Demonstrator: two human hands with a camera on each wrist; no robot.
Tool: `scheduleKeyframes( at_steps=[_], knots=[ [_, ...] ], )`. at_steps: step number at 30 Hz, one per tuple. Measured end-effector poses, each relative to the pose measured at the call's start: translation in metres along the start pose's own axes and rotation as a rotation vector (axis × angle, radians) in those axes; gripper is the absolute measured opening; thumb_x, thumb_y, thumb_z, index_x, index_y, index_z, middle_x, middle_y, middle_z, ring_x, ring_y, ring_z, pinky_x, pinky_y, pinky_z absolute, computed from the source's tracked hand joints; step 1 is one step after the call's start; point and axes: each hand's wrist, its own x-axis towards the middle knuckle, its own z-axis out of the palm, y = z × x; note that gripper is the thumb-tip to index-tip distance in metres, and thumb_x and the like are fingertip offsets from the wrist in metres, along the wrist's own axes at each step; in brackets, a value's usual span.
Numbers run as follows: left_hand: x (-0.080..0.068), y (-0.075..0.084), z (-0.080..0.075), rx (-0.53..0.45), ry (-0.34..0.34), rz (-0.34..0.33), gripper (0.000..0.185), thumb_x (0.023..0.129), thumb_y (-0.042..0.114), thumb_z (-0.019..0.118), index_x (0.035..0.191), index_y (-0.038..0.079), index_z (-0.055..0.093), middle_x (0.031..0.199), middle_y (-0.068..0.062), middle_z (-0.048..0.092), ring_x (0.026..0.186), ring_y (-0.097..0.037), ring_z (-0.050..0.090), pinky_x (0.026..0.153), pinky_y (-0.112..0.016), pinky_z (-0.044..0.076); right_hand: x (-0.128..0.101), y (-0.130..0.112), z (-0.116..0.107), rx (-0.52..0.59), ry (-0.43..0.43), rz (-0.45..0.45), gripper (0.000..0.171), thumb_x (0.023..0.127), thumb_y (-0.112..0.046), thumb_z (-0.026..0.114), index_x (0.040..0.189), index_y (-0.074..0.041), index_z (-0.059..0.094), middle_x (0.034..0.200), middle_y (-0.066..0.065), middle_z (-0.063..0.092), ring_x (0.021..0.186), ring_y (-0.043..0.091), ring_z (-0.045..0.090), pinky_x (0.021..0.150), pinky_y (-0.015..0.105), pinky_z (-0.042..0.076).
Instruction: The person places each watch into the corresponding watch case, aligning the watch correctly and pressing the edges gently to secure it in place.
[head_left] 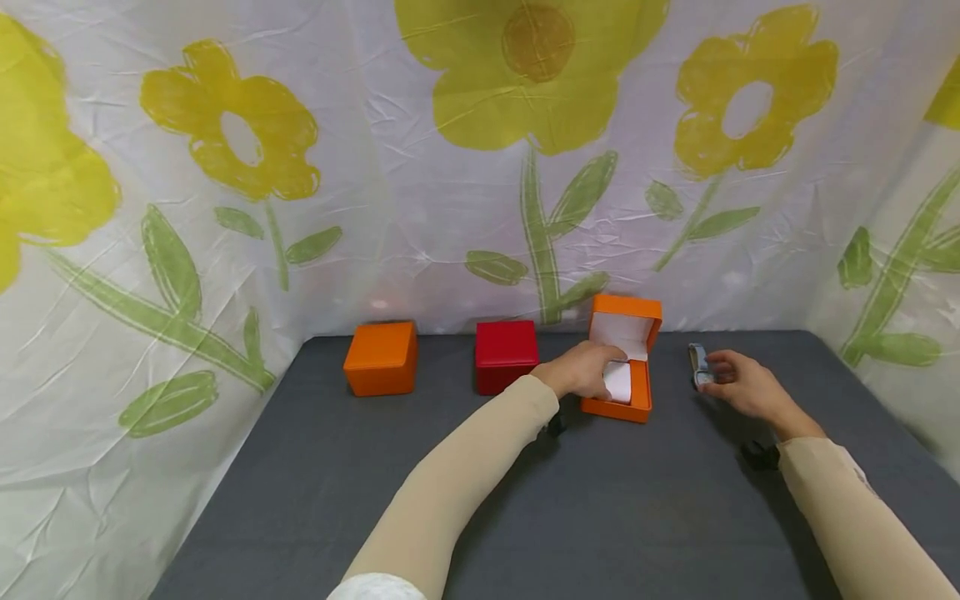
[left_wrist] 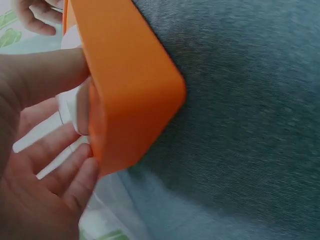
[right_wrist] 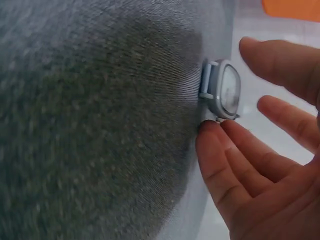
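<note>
An orange box [head_left: 639, 404] stands open on the grey table top [head_left: 525, 500], its lid upright and its lining white. My left hand [head_left: 607, 371] reaches over the box's left wall. In the left wrist view its thumb and fingers [left_wrist: 60, 170] lie on either side of the white cushion [left_wrist: 75, 107] inside the orange box [left_wrist: 130, 85]. A small grey watch [head_left: 699, 367] lies on the table to the right of the box. My right hand [head_left: 712, 371] hovers at it with fingers relaxed. In the right wrist view a fingertip [right_wrist: 210, 135] touches the watch [right_wrist: 225, 90] from below.
A closed orange box [head_left: 381, 358] and a closed red box [head_left: 506, 356] stand at the back of the table, left of the open one. Floral sheeting [head_left: 450, 208] walls in the table at the back and on both sides.
</note>
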Motion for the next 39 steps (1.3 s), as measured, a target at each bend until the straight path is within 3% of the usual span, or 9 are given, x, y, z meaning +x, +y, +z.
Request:
scheduleKeyframes(
  at_steps=[7, 18, 23, 29, 35, 39],
  knots=[
    [0.008, 0.007, -0.001, 0.086, -0.043, -0.062, 0.064, 0.081, 0.030, 0.076, 0.139, 0.028, 0.049, 0.134, 0.008, 0.051, 0.119, -0.016, 0.043, 0.098, -0.030, 0.039, 0.007, 0.002, 0.006, -0.040, 0.013, -0.007, 0.038, 0.093, -0.017, 0.062, 0.124, 0.003, 0.055, 0.119, 0.034, 0.055, 0.101, 0.045, 0.057, 0.076, 0.053, 0.049],
    [0.005, 0.004, 0.002, 0.090, 0.011, -0.006, 0.060, 0.079, 0.034, 0.078, 0.131, 0.016, 0.054, 0.117, 0.004, 0.058, 0.099, -0.014, 0.049, 0.089, -0.028, 0.041, 0.010, 0.002, 0.010, -0.028, 0.056, -0.024, 0.035, 0.091, -0.013, 0.063, 0.121, 0.004, 0.059, 0.113, 0.029, 0.060, 0.102, 0.043, 0.056, 0.077, 0.052, 0.049],
    [0.003, 0.000, 0.004, 0.094, 0.042, 0.032, 0.065, 0.079, 0.035, 0.077, 0.134, 0.017, 0.047, 0.125, 0.005, 0.054, 0.105, -0.012, 0.049, 0.095, -0.030, 0.040, 0.010, -0.002, 0.011, -0.009, 0.077, -0.026, 0.033, 0.091, -0.013, 0.064, 0.120, 0.002, 0.060, 0.113, 0.028, 0.061, 0.102, 0.043, 0.056, 0.077, 0.052, 0.049],
    [-0.006, -0.007, 0.013, -0.019, 0.117, 0.061, 0.081, 0.081, 0.030, 0.076, 0.145, 0.015, 0.029, 0.138, -0.003, 0.039, 0.106, -0.015, 0.049, 0.095, -0.027, 0.043, 0.004, -0.013, 0.015, 0.085, 0.122, -0.029, 0.033, 0.092, -0.013, 0.063, 0.121, 0.001, 0.061, 0.108, 0.025, 0.064, 0.086, 0.030, 0.065, 0.068, 0.038, 0.053],
    [-0.013, -0.011, 0.020, -0.109, 0.235, 0.158, 0.076, 0.080, 0.023, 0.075, 0.142, 0.011, 0.033, 0.135, -0.005, 0.034, 0.102, -0.013, 0.047, 0.085, -0.017, 0.043, -0.010, -0.026, 0.022, 0.137, 0.209, -0.082, 0.027, 0.093, -0.010, 0.062, 0.119, -0.002, 0.062, 0.103, 0.019, 0.064, 0.077, 0.019, 0.065, 0.062, 0.026, 0.053],
    [-0.021, -0.010, 0.021, -0.175, 0.282, 0.162, 0.071, 0.080, 0.024, 0.073, 0.140, 0.010, 0.037, 0.135, -0.004, 0.034, 0.105, -0.012, 0.045, 0.084, -0.014, 0.041, -0.019, -0.038, 0.026, 0.163, 0.242, -0.110, 0.026, 0.094, -0.010, 0.061, 0.119, -0.003, 0.062, 0.101, 0.016, 0.062, 0.074, 0.016, 0.065, 0.062, 0.025, 0.052]
  ],
)
